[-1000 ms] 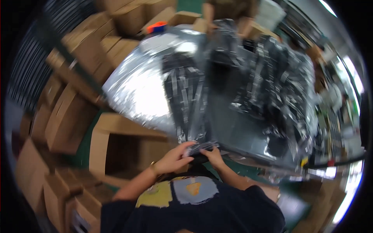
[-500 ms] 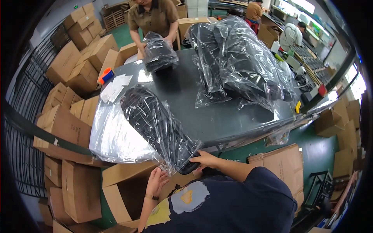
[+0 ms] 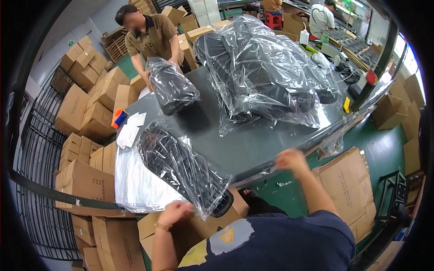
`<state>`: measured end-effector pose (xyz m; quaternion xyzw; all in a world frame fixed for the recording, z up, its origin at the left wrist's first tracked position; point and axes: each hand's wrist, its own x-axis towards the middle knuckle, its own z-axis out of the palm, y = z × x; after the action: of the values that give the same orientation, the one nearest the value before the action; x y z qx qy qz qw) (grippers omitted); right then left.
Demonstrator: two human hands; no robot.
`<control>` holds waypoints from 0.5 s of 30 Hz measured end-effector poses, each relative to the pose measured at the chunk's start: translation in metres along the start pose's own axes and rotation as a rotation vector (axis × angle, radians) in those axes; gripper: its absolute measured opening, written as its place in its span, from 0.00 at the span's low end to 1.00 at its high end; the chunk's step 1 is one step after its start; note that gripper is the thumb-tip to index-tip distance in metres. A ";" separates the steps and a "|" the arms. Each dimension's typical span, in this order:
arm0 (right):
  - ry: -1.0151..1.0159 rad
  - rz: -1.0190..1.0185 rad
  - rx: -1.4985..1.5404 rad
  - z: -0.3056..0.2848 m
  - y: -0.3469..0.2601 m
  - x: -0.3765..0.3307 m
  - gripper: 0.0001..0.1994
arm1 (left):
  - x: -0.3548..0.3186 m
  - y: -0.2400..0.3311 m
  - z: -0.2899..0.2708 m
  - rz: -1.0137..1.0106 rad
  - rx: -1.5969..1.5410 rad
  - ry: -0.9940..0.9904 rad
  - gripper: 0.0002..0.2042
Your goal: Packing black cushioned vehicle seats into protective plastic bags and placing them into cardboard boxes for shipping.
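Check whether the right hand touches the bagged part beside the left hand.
Apart: the head view shows grey tabletop between the right hand and bagged part.

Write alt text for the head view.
Left hand at the near end of a plastic-bagged black part on a grey table; right hand, blurred, apart from it. Across the table, a co-worker holds another bagged part.

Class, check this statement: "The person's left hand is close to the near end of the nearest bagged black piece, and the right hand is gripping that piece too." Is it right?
Not quite: the right hand is not gripping the bagged black piece. The head view shows it apart, by the front edge of the table. The left hand is as stated.
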<state>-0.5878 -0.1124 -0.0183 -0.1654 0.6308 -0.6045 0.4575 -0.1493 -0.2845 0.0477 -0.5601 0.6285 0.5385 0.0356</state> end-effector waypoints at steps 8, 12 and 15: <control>0.349 -0.412 0.083 -0.087 -0.195 0.086 0.25 | 0.128 0.246 0.041 0.445 -0.546 -0.210 0.21; -0.028 -0.298 -0.105 -0.057 -0.236 0.158 0.34 | 0.232 0.328 0.082 0.355 -0.854 -0.300 0.32; -0.139 -0.197 -0.166 -0.065 -0.251 0.186 0.39 | 0.239 0.378 0.108 0.326 -0.955 -0.566 0.32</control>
<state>-0.8226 -0.2686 0.1314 -0.3053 0.6261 -0.5793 0.4234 -0.5784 -0.4441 0.0885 -0.2441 0.3598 0.8899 -0.1380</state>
